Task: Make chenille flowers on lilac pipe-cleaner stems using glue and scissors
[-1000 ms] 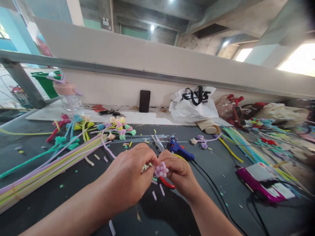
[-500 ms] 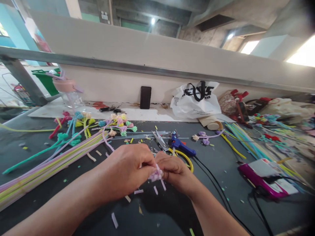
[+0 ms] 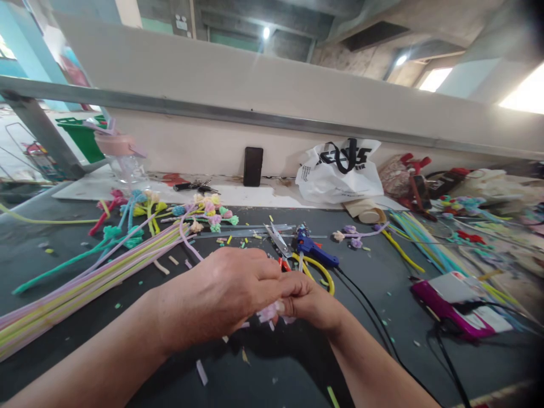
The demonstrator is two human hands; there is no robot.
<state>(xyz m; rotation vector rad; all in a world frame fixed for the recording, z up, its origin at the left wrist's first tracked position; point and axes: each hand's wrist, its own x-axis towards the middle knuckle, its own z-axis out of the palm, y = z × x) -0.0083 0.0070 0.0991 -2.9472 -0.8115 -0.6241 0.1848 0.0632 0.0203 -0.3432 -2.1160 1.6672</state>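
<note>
A small lilac pipe-cleaner flower [image 3: 267,313] sits between my two hands at the middle of the table, mostly covered. My right hand [image 3: 308,300] pinches it with the thumb pressed on its near side. Over the top of it lies my left hand [image 3: 225,292], closed round its left side, with fingertips against my right fingers. The left thumb is hidden. Just beyond the hands are scissors [image 3: 278,241] with open blades and a blue glue gun [image 3: 317,251]. Lilac and green offcuts are scattered on the dark table around the hands.
Long pastel pipe cleaners [image 3: 106,269] lie at left, beside finished pipe-cleaner flowers [image 3: 210,212]. At right are a magenta device [image 3: 454,311] with black cables and more pipe cleaners [image 3: 429,243]. A phone [image 3: 253,166], white bag [image 3: 340,173] and plastic cup [image 3: 123,161] stand along the back.
My left hand has moved right and over the lilac flower, so its fingers now overlap my right hand. Less of the flower shows. The view has shifted slightly.
</note>
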